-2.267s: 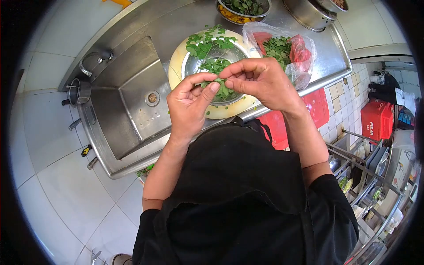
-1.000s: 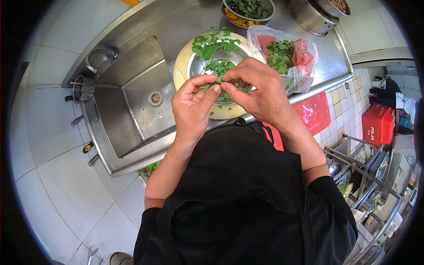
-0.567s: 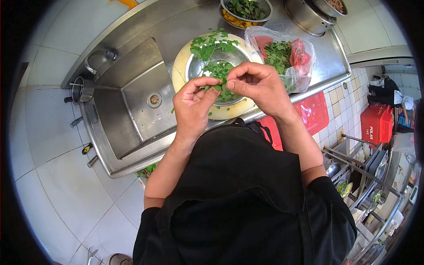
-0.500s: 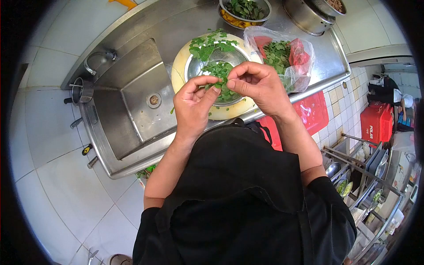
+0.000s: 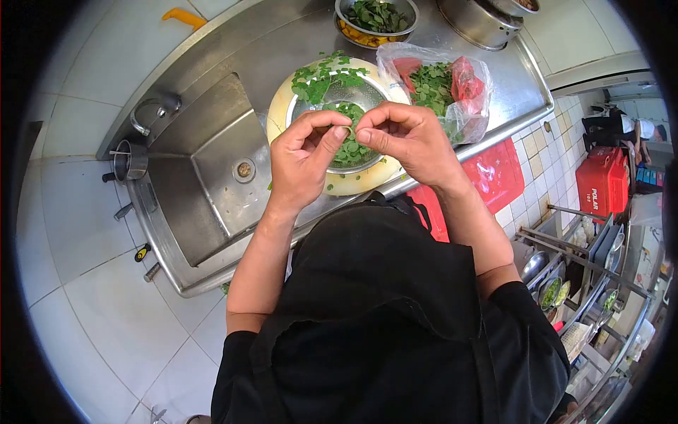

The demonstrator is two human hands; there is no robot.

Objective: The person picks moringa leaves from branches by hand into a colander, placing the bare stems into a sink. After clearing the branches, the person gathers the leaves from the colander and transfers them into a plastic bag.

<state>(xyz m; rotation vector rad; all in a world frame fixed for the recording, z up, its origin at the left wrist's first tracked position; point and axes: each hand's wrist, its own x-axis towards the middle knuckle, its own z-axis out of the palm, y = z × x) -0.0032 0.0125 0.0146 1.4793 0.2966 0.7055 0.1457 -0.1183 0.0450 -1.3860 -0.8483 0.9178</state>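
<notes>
Both my hands meet over a perforated metal colander (image 5: 361, 97). Thumb and fingertips of my left hand (image 5: 305, 157) pinch a thin green leafy stem (image 5: 352, 130). My right hand (image 5: 413, 145) is closed in a pinch at the same stem, almost touching the left fingertips. Loose small green leaves (image 5: 349, 150) lie in the colander below, partly hidden by my hands. The colander rests on a thick round cream-coloured board (image 5: 282, 106). Leafy sprigs (image 5: 314, 81) spread over the board's far side and the colander's rim.
Right of the board sits a clear plastic bag (image 5: 470, 106) with more leaves and red plastic. A steel bowl (image 5: 378, 39) of dark leaves stands behind, near a steel pot (image 5: 480, 25). The sink basin (image 5: 212, 169) is at left with its tap (image 5: 152, 116). Another person (image 5: 628, 128) is far right.
My fingertips have come closer together over the colander, and the pinched stem shows between them. The whole view has shifted slightly.
</notes>
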